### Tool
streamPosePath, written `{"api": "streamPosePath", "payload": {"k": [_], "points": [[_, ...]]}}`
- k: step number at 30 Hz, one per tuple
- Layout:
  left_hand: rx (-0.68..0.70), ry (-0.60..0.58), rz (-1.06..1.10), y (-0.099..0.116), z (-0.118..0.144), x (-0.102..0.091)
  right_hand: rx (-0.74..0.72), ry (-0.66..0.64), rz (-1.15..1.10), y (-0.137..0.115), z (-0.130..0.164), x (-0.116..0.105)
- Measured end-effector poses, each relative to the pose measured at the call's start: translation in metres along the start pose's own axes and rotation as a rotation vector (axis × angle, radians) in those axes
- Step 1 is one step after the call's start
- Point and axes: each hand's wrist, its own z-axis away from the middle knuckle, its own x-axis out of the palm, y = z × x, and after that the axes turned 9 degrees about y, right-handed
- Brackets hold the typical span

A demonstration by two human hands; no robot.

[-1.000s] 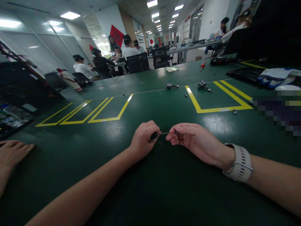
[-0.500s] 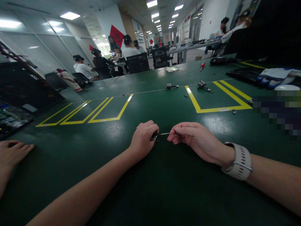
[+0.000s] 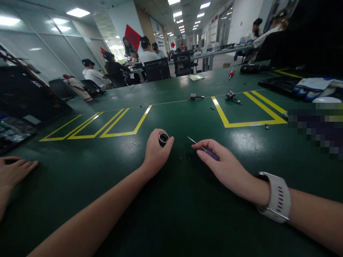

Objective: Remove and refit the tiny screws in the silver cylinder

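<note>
1. Metal tube (image 3: 163, 139), gripped in the left hand (image 3: 156, 152), nearer to the camera than the yellow tape frame (image 3: 241, 125) and off to its left.
2. Hollow, with the open mouth turned up and toward the camera; too dark inside to tell the contents.
3. To the right of the tape frame, a black tray (image 3: 278, 84) with white and blue gloves (image 3: 317, 86); hard to tell whether in it or just against it.
4. Round in outline, with a bright silvery rim, a dark inner wall and an outer side mostly hidden by the hand.
5. Left hand curled around the tube, thumb beside the rim. Right hand (image 3: 226, 164) pinching the purple handle of a screwdriver (image 3: 210, 154) between thumb and fingers, nearer than the tape frame, with the thin tip apart from the tube.
6. Between the strips of the tape frame, a metal part (image 3: 233, 97); left of the frame, a similar piece (image 3: 196, 96).
7. Far edge of the green tabletop (image 3: 150, 221) well beyond the tape frame; a stretch of green between frame and hands, and a small gap from screwdriver tip to tube.
</note>
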Motion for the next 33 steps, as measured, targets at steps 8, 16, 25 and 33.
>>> {"api": "streamPosePath", "payload": {"k": [8,16,25,33], "points": [[-0.007,0.178,0.067,0.002,-0.007,-0.007,-0.397,-0.374,0.134,-0.006,-0.018,0.036],[-0.026,0.133,0.093,0.001,-0.008,-0.021,-0.683,-0.664,0.222,0.001,0.01,-0.005],[0.234,0.009,0.054,0.028,0.005,-0.031,-0.727,-0.484,0.358,0.019,0.044,-0.058],[0.328,-0.077,0.18,0.073,0.024,-0.06,-0.797,-0.447,0.589,0.015,0.026,-0.029]]}}
